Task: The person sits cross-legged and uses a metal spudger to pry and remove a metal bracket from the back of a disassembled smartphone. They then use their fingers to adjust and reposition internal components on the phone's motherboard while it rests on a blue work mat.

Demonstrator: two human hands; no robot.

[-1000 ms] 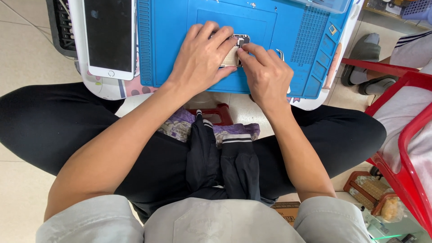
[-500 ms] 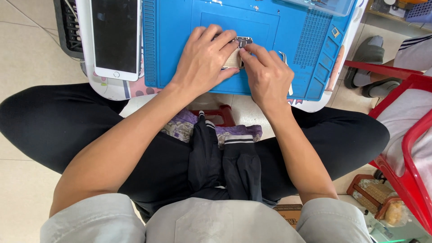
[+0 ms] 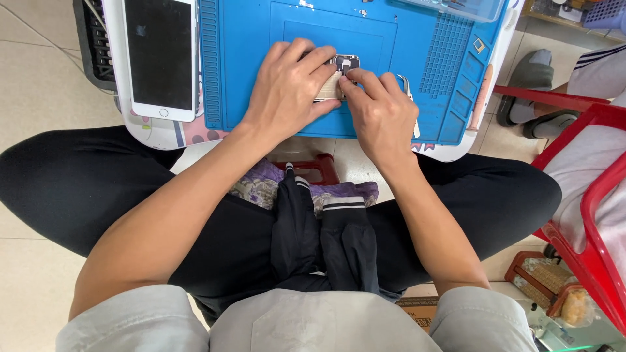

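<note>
Here, small part (image 3: 334, 81) crosswise, both hands (image 3: 290, 91) gripping

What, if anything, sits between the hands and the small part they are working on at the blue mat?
Nothing visible does. The left hand and right hand both already touch the small metal part on the blue mat; the white phone lies well aside.

A blue mat (image 3: 417, 39), a white phone (image 3: 160, 58) with black screen, black trousers (image 3: 72, 182), red chair (image 3: 590, 156).

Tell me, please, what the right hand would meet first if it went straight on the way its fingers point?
Probably the small metal part at its fingertips, then the left hand just beyond; depth is hard to judge.
</note>
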